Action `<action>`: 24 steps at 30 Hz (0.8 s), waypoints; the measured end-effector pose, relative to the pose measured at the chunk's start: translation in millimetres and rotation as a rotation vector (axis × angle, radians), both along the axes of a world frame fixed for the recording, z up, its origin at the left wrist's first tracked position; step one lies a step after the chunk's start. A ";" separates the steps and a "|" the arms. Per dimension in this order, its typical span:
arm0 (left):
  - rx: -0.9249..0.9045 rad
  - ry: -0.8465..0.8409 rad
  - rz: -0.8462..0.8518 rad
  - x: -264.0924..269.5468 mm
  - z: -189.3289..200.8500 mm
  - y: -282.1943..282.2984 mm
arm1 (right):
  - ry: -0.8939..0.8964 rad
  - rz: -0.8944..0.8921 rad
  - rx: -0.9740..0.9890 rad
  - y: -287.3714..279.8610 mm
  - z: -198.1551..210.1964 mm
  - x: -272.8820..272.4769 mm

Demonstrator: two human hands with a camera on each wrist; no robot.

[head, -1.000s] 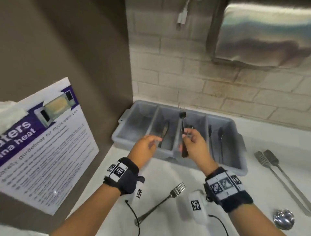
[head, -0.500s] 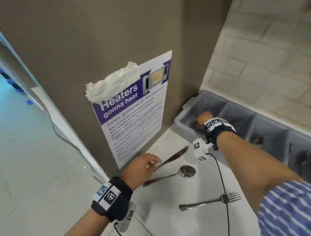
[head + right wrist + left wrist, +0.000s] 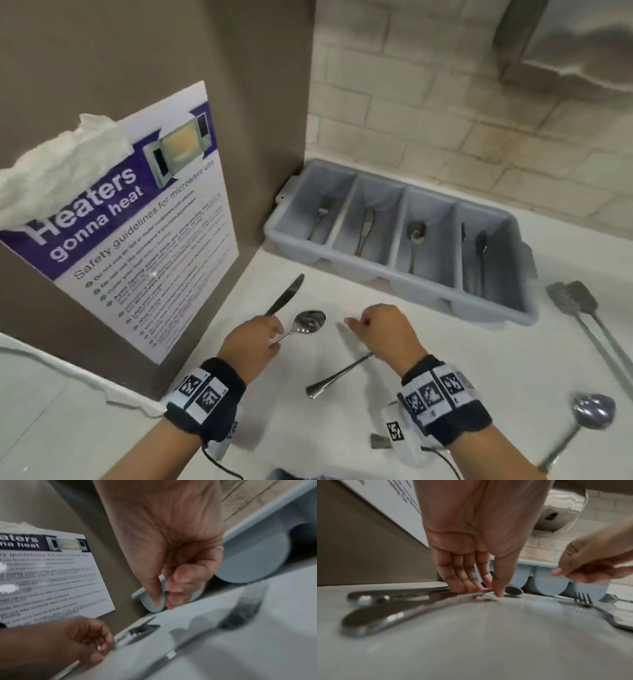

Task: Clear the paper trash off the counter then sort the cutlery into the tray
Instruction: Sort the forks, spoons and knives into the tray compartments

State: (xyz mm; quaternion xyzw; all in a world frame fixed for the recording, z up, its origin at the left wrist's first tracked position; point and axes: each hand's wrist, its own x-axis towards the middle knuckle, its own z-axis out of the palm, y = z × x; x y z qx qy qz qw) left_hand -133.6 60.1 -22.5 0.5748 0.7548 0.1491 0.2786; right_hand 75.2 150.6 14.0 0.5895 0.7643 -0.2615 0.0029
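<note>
The grey four-compartment tray (image 3: pixel 496 301) stands against the brick wall; it holds a fork, a knife, a spoon and dark utensils in separate slots. On the white counter a knife (image 3: pixel 286 294) and a spoon (image 3: pixel 310 321) lie side by side. My left hand (image 3: pixel 274 337) reaches down on their handles, thumb and fingertips (image 3: pixel 498 592) pinching the spoon's handle (image 3: pixel 485 591). A fork (image 3: pixel 337 377) lies on the counter, its tines (image 3: pixel 583 599) flat. Above it hovers my right hand (image 3: pixel 356 323), fingers loosely curled and holding nothing.
Two long metal turners (image 3: pixel 579 301) and a large spoon (image 3: pixel 592 409) lie on the counter at the right. A microwave safety poster (image 3: pixel 147 240) hangs on the brown wall at the left, with crumpled white paper (image 3: pixel 61 161) on its top corner.
My right hand has come back from the tray's left compartment, where a fork now lies, to above the counter fork. The left hand has closed on the spoon's handle.
</note>
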 end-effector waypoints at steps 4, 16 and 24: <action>-0.019 0.030 -0.017 5.2 -4.2 7.8 | -0.080 -0.104 -0.181 -19.6 -30.2 25.3; 0.100 -0.098 0.044 7.5 6.2 3.7 | 0.189 -0.264 -0.288 -27.2 -26.3 37.6; 0.418 -0.370 0.380 -10.2 30.8 -11.4 | 0.679 -0.034 -0.078 36.6 63.8 -34.4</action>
